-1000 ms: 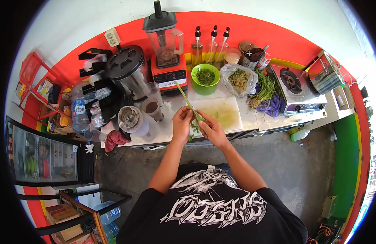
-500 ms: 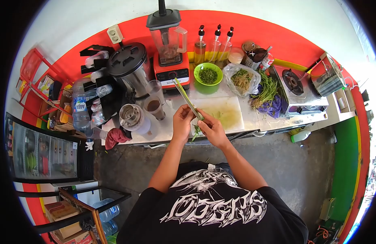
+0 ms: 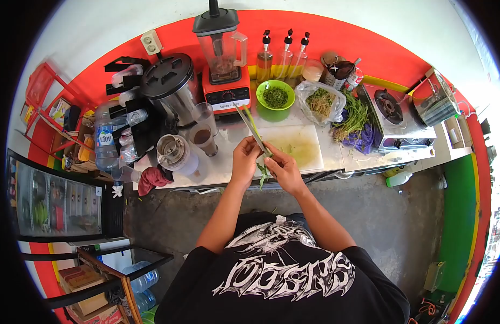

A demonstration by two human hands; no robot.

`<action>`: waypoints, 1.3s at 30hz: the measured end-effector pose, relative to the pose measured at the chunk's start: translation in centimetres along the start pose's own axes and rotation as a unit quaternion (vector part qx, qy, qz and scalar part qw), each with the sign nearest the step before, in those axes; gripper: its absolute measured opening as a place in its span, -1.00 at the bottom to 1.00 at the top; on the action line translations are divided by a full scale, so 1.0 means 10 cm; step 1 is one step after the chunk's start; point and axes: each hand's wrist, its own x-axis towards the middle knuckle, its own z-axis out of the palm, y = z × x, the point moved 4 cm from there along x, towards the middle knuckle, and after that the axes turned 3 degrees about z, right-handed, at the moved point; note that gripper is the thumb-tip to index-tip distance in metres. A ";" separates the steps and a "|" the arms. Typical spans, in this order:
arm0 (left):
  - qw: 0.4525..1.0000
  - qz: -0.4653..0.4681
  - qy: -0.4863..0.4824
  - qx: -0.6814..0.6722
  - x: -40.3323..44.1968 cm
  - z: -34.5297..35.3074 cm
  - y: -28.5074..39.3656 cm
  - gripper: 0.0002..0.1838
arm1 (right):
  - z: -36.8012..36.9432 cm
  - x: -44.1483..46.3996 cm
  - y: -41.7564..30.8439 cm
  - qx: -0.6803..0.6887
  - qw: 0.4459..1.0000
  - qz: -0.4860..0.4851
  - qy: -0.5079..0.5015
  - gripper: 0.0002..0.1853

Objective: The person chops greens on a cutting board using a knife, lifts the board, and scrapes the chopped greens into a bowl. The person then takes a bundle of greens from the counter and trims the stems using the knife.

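Observation:
My two hands meet just over the front edge of the cutting board [image 3: 310, 142]. Closed fingers of my left hand [image 3: 245, 162] grip a thin bunch of leafy greens [image 3: 262, 177], whose leaves hang below the hands. A green stalk end sticks up past the fingers. Alongside it, a long narrow knife [image 3: 250, 125] points up and to the left, and my right hand [image 3: 283, 169] is closed around its lower end. The fingers partly hide where knife and greens touch. Beyond the board stands a green bowl [image 3: 273, 114] with chopped greens in it.
A plastic bag [image 3: 336, 108] of trimmings and a pile of long greens [image 3: 353, 120] lie right of the bowl, beside a gas stove [image 3: 406, 141]. To the left are a red blender [image 3: 226, 96], a cup of brown liquid [image 3: 205, 144] and a large steel container [image 3: 177, 102].
The knife tip and the green stalk end now stand further apart, with the stalk right of the blade. Both hands stay close together; the view has shifted slightly.

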 end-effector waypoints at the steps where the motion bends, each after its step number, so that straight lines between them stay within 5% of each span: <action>1: 1.000 0.000 0.001 0.001 0.00 -0.01 -0.01 -0.81 | -0.01 0.00 0.01 -0.016 1.000 -0.005 0.007 -0.46; 8: 0.998 0.009 0.001 0.058 0.01 0.00 -0.16 -0.81 | -0.11 0.00 0.11 -0.134 0.987 -0.045 0.080 -0.49; 11: 0.998 0.007 0.006 0.067 0.03 -0.03 -0.22 -0.80 | -0.21 0.05 0.28 -0.104 0.987 -0.031 0.122 -0.50; 13: 0.997 0.005 0.009 0.073 0.04 -0.06 -0.25 -0.78 | -0.29 0.08 0.39 0.057 0.990 0.069 0.105 -0.51; 23: 0.997 -0.025 0.017 0.068 0.00 -0.08 -0.19 -0.82 | -0.98 0.31 1.05 0.169 0.949 0.206 0.168 -0.58; 29: 0.996 -0.022 -0.012 0.090 -0.02 -0.09 -0.18 -0.80 | -1.11 0.28 1.00 0.177 0.942 0.211 0.191 -0.73; 39: 0.995 -0.005 -0.009 0.097 -0.01 -0.02 0.00 -0.78 | -0.41 -0.04 0.12 0.123 0.982 0.120 0.074 -0.48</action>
